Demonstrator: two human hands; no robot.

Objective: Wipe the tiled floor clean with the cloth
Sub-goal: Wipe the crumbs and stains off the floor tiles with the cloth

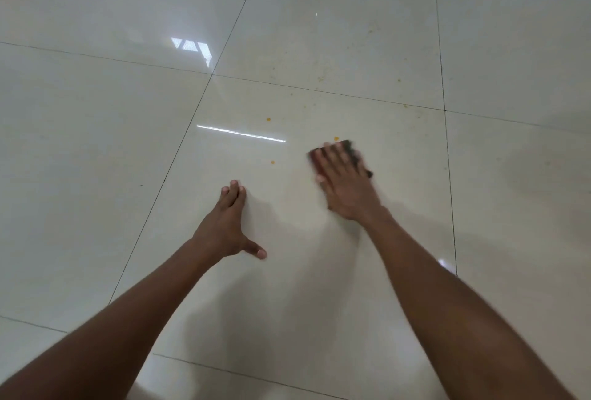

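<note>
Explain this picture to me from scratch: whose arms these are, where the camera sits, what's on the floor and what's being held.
There is no machine here. A person wears one wide-angle camera on the head, looking forward and down, so both bare arms reach into view from below. The left hand rests flat on the floor, fingers straight and thumb spread, apparently as a prop. The right hand presses a dark cloth flat against the tile; it is blurred, which suggests wiping. The floor is glossy pale tile with thin dark joints. Small orange spots and faint specks lie ahead of the hands, not yet wiped. The bright streaks are reflected light.
</note>
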